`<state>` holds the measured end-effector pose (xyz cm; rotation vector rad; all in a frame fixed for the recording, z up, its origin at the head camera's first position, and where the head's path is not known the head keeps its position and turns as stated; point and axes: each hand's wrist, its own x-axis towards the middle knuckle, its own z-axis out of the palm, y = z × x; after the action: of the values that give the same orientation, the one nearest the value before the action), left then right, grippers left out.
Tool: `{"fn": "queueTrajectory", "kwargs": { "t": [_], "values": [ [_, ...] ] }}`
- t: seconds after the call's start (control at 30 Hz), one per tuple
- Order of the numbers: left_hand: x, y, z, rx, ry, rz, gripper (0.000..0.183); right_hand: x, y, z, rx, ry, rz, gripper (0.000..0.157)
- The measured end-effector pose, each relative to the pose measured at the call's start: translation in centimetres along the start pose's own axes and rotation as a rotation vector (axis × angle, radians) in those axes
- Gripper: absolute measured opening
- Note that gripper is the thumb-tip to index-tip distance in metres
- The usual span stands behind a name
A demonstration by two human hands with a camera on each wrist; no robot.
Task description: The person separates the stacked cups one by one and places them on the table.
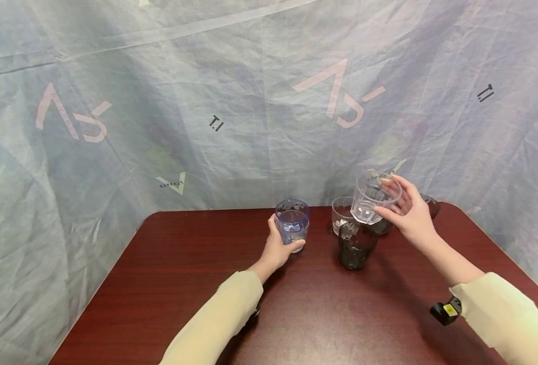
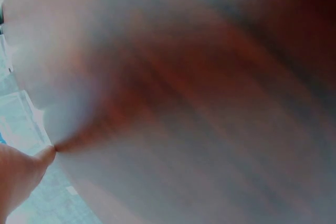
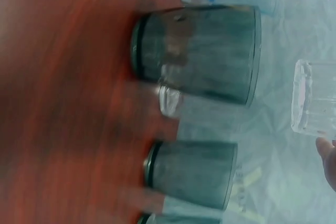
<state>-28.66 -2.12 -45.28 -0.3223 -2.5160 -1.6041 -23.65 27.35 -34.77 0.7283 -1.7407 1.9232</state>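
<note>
My left hand (image 1: 275,251) grips a blue-rimmed cup stack (image 1: 291,225) standing on the table; a blue tumbler appears nested in a clear one. Raised above the other cups, a clear faceted tumbler (image 1: 364,205) is held near its rim between the thumb and fingers of my right hand (image 1: 412,215). Below it stands a dark smoky tumbler (image 1: 354,255), with a second clear tumbler (image 1: 339,217) just behind. The right wrist view shows the raised tumbler (image 3: 315,98) apart from the table. In the left wrist view only part of a thumb (image 2: 23,174) shows.
Another dark tumbler (image 1: 380,227) stands partly hidden behind the raised one, and a further dark cup (image 1: 431,206) is behind my right hand. The reddish-brown wooden table (image 1: 195,253) meets a grey printed cloth (image 1: 250,167) at its back edge.
</note>
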Motion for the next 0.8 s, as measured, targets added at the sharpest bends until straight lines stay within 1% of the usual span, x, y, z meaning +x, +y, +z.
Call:
{"fn": "queueTrajectory", "kwargs": {
  "t": [0.17,0.33,0.4,0.57,0.63,0.8],
  "values": [
    [0.0,0.0,0.0,0.0,0.003,-0.001,0.1,-1.4,-0.6,-1.7,0.01,-0.005,0.005,0.073],
    [0.1,-0.1,0.0,0.006,0.007,0.007,0.1,-3.0,-0.6,-3.2,0.02,-0.007,0.004,0.075],
    [0.1,-0.1,0.0,0.002,0.005,0.015,0.1,-3.7,-0.5,-3.6,0.009,-0.011,0.008,0.075],
    [0.1,-0.1,0.0,-0.003,0.004,0.029,0.1,-4.9,0.0,-4.5,0.039,0.005,-0.001,0.073],
    [0.1,-0.2,0.1,-0.001,0.005,0.025,0.1,-5.2,0.2,-4.7,0.06,0.017,0.001,0.072],
    [0.1,-0.3,0.1,-0.001,0.0,0.016,0.101,-5.6,0.6,-5.0,0.056,0.026,0.021,0.072]
  ]
}}
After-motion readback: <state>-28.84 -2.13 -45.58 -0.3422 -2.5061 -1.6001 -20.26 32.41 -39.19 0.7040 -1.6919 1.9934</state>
